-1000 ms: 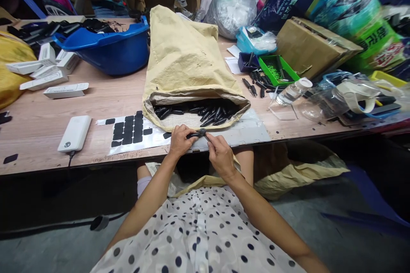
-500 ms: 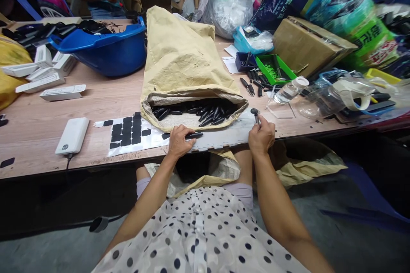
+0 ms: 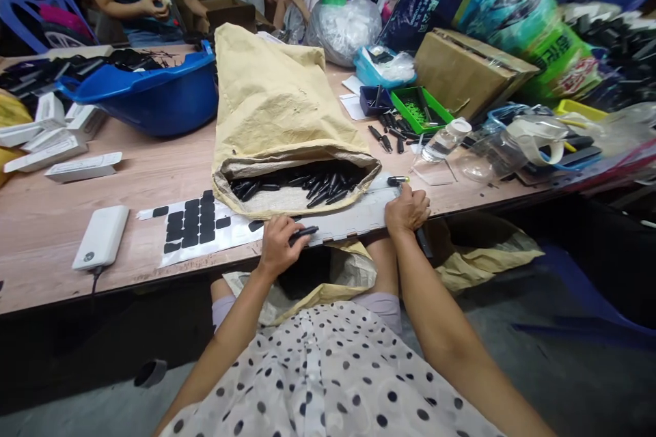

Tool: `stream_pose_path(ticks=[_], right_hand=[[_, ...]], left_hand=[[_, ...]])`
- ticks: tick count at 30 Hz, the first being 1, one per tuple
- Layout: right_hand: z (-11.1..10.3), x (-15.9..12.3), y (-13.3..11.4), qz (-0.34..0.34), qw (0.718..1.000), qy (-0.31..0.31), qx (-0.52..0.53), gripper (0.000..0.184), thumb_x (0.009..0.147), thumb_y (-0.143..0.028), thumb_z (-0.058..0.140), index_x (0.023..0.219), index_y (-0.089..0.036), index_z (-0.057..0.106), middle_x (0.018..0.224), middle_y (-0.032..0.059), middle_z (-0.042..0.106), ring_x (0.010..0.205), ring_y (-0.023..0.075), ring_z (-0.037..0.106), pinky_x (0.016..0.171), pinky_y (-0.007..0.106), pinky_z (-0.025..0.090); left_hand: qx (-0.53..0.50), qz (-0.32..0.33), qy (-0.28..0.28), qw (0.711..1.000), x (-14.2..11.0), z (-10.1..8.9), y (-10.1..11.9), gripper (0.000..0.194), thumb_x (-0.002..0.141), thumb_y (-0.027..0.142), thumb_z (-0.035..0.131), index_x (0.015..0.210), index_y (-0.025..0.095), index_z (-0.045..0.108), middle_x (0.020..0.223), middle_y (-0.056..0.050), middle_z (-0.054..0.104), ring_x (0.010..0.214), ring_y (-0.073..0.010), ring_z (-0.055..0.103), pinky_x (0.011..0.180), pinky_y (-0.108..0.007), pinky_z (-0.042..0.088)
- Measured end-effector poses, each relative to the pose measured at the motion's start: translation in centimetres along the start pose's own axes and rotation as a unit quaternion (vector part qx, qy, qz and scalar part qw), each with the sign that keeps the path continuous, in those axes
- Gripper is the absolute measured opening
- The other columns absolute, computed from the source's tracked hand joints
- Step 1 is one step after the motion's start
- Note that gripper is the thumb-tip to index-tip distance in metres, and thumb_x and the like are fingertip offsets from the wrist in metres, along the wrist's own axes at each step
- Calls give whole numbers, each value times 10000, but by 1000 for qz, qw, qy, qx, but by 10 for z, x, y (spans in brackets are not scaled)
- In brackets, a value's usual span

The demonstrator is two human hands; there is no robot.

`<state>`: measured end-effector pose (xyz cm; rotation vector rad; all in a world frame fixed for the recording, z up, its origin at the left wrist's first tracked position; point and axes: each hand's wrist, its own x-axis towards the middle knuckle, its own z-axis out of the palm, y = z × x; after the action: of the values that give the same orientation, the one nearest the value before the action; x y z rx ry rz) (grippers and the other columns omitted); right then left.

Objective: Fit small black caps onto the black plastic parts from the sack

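Observation:
My left hand (image 3: 277,246) is closed round a slim black plastic piece (image 3: 303,233) at the table's front edge. My right hand (image 3: 408,209) rests curled on the table to the right, fingertips at a small black tool with a yellow-green tip (image 3: 398,180). Between and behind both hands lies a tan paper sack (image 3: 279,99), its open mouth toward me and filled with several black pieces (image 3: 307,184). A white sheet with black rectangular pads (image 3: 197,223) lies to the left of my left hand.
A white power bank (image 3: 101,237) sits at the left with its cable hanging. A blue tub (image 3: 148,92), white boxes (image 3: 82,166), a green tray (image 3: 421,110), a cardboard box (image 3: 469,72) and a clear bottle (image 3: 445,141) crowd the table. Other people sit at the far side.
My right hand left the black piece, swung right with a small tool, then came down onto the table. The left hand kept the black piece and drew it slightly toward me.

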<state>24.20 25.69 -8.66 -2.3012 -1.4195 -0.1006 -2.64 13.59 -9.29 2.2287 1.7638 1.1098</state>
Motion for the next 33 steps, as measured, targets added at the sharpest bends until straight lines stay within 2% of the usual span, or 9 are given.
stream_pose_path(ticks=[3,8,11,14,16,21,25,28,33], right_hand=[[4,1,2,-9,1000,7,-11,425,927,-155,437,1286,-167,664,1112,159,556,1038,297,491,842,402,364],[5,2,2,-12,1000,-2,-11,443,930,-150,443,1325,-158,641,1143,164,557,1048,299,481,845,407,360],[4,2,1,-12,1000,-11,-15,453,940,-151,429,1345,-156,632,1157,167,556,1053,300,476,848,414,359],[4,1,0,-13,1000,-14,-3,444,932,-143,430,1319,-170,646,1156,168,554,1054,301,471,852,419,355],[4,1,0,-15,1000,-16,10,430,931,-146,431,1291,-182,662,1151,168,552,1052,303,467,853,423,350],[7,0,0,-18,1000,-13,22,426,930,-143,425,1277,-184,669,1128,170,545,1046,301,458,852,423,345],[8,0,0,-18,1000,-10,18,426,929,-145,426,1275,-186,672,1114,165,546,1038,297,462,841,413,348],[8,0,1,-19,1000,-9,15,417,933,-155,429,1267,-186,677,1115,163,549,1033,296,463,834,408,345],[4,0,1,-16,1000,-8,6,428,932,-159,445,1305,-172,655,1128,161,552,1039,294,464,833,407,345]], left_hand=[[9,96,9,995,-30,0,19,158,936,313,610,912,178,688,823,-58,612,780,-179,522,708,-325,376],[29,116,-32,992,-62,9,37,144,904,295,640,951,167,685,842,-61,612,778,-185,529,690,-333,370],[6,98,-9,995,-45,15,39,162,907,294,646,1006,171,685,848,-57,614,795,-186,535,714,-331,387],[17,0,60,998,-1,25,34,153,941,287,596,1001,189,696,841,-62,604,812,-197,541,772,-346,414],[20,-63,70,995,34,34,27,178,911,265,620,1044,188,710,884,-76,604,881,-223,558,836,-376,433],[40,-177,-29,983,85,51,9,164,791,200,729,955,198,743,987,-104,609,1030,-290,547,876,-415,455],[40,-183,-48,981,79,43,6,145,818,224,717,960,203,741,1012,-100,629,1041,-289,543,880,-417,451],[27,-145,-25,989,60,26,4,149,866,293,680,986,223,732,1000,-77,662,987,-261,549,863,-398,438],[12,-126,-51,991,27,9,-7,172,900,325,649,1014,239,745,926,-51,683,896,-226,548,837,-375,420]])
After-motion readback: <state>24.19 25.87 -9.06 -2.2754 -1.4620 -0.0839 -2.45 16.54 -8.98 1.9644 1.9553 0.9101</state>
